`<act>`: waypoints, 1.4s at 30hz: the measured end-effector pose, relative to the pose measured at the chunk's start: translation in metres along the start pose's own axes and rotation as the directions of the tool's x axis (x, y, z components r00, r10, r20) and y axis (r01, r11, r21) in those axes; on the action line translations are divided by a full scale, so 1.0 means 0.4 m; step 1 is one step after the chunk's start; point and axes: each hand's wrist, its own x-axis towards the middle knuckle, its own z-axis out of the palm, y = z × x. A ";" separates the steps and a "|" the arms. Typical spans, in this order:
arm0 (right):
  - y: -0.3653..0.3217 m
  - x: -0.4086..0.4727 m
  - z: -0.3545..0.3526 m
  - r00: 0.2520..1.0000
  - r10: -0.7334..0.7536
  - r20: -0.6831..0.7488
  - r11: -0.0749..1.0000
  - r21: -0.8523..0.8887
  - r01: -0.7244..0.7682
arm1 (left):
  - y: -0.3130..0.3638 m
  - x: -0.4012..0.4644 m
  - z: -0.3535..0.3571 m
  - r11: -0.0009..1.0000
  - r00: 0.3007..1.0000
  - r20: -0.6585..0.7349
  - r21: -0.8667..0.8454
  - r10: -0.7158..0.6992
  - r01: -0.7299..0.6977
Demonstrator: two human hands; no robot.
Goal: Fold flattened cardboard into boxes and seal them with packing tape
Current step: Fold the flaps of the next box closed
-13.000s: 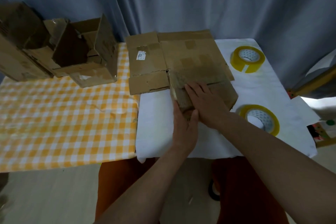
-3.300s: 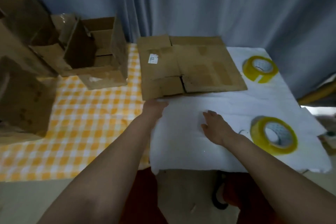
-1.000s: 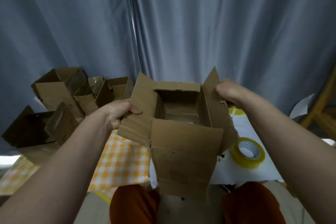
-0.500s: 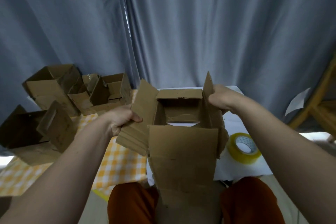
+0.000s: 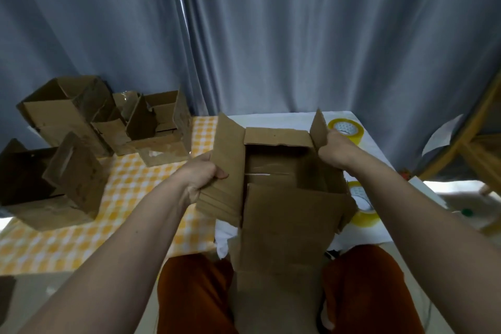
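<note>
A brown cardboard box [image 5: 287, 228] is opened up in front of me, its mouth facing me and its near flap hanging down over my lap. My left hand [image 5: 202, 175] grips the box's left flap, thumb on the inside face. My right hand [image 5: 334, 150] holds the right flap near its top edge. Through the open box I see a slit between the far flaps. One yellow tape roll [image 5: 345, 130] lies on the white cloth at the far right. A second tape roll [image 5: 363, 207] sits partly hidden behind the box's right side.
Several open cardboard boxes [image 5: 151, 127] stand on the yellow checked cloth [image 5: 127, 198] at the left. A white cloth [image 5: 374, 144] covers the table's right half. A grey curtain [image 5: 271, 35] hangs behind. A wooden frame [image 5: 474, 144] stands at the right.
The flat cardboard was lifted off the table and opened into a box. Over the last second both hands lowered the box toward the table and my lap.
</note>
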 end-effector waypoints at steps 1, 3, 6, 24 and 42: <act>0.001 0.000 0.002 1.000 -0.011 -0.003 1.000 0.025 0.011 | 0.001 0.003 -0.012 1.000 1.000 -0.020 0.003 -0.005 0.005; -0.010 0.001 0.009 0.999 -0.045 -0.016 0.996 0.070 0.046 | -0.003 0.010 -0.046 1.000 0.999 -0.054 0.007 0.001 0.000; -0.041 0.006 0.022 0.996 -0.086 -0.012 0.996 0.028 0.087 | -0.020 0.008 -0.077 1.000 0.999 -0.031 -0.014 -0.026 0.026; -0.019 0.032 -0.007 0.989 -0.046 -0.140 0.995 0.082 0.058 | -0.363 0.061 0.127 0.883 0.931 0.112 -0.295 -0.347 0.365; -0.043 0.035 0.067 0.987 -0.059 -0.147 0.993 -0.107 0.043 | -0.087 -0.025 0.002 0.929 0.879 -0.469 -0.283 0.084 -0.240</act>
